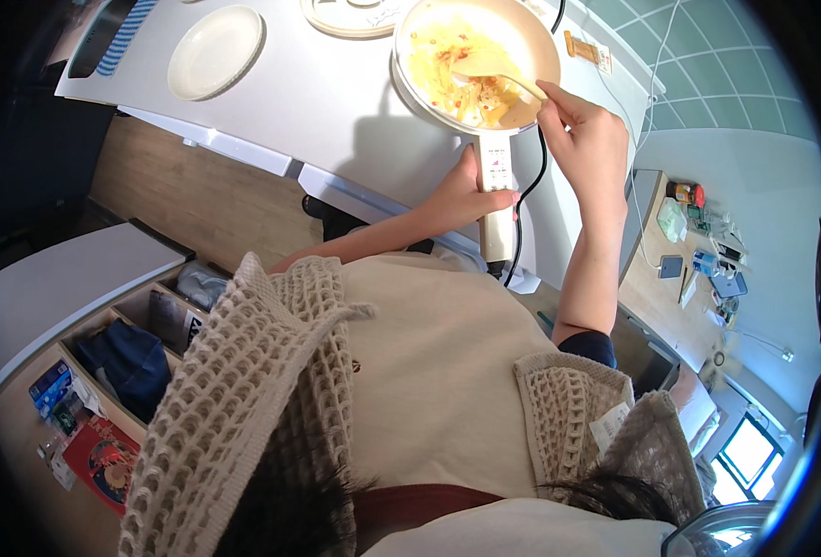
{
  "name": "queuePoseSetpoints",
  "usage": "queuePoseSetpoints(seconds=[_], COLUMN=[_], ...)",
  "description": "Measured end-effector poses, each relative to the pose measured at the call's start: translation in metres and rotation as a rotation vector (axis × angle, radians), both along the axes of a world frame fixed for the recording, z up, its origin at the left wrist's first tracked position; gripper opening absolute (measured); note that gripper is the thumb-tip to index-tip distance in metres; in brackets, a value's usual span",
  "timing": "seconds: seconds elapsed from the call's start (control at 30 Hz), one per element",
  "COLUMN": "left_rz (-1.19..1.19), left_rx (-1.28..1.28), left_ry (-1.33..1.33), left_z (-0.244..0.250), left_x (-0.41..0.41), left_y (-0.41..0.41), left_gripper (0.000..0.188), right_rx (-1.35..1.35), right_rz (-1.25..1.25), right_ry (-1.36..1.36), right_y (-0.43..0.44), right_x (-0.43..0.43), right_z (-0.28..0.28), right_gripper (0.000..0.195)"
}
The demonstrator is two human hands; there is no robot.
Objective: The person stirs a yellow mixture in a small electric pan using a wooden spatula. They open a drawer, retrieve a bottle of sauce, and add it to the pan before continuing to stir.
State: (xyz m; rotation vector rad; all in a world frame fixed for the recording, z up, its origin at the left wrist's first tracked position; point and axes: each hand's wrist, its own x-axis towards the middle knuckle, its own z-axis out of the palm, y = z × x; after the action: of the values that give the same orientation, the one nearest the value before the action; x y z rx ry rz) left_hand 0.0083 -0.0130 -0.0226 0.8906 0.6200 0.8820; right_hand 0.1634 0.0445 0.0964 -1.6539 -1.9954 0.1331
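A cream electric frying pan (537,42) rests on the white counter, with yellowish food (452,63) and small red and orange bits in it. My left hand (477,191) is closed around the pan's long handle (497,233), which has a panel of markings and a black cord at its end. Between the fingers and thumb of my right hand (581,132) is the handle of a pale spoon or spatula (515,76); its head lies among the food.
A white plate (215,52) lies on the counter (306,90), left of the pan. Behind is a round tray (351,31). A small packet (587,50) and a black cord (544,157) are at the right. A striped cloth (126,36) hangs by the sink (97,42).
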Motion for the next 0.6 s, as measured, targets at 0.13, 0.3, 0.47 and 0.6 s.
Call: queuePoseSetpoints(seconds=[0.13, 0.3, 0.47, 0.6], left_rz=[-0.001, 0.004, -0.012, 0.028], left_rx=[0.028, 0.014, -0.028, -0.011], left_ry=[0.026, 0.0, -0.035, -0.01], left_z=[-0.008, -0.004, 0.0, -0.003], left_x=[0.001, 0.001, 0.003, 0.003], left_y=[0.001, 0.0, -0.001, -0.001], left_gripper=[0.066, 0.065, 0.068, 0.066], right_rx=[0.056, -0.046, -0.092, -0.216], right_rz=[-0.037, 0.004, -0.051, -0.07], right_ry=[0.06, 0.042, -0.07, -0.232], right_y=[0.004, 0.006, -0.01, -0.007], right_x=[-0.007, -0.008, 0.016, 0.023], right_z=[-0.001, 0.0, 0.041, 0.065], right_gripper=[0.028, 0.028, 0.029, 0.03])
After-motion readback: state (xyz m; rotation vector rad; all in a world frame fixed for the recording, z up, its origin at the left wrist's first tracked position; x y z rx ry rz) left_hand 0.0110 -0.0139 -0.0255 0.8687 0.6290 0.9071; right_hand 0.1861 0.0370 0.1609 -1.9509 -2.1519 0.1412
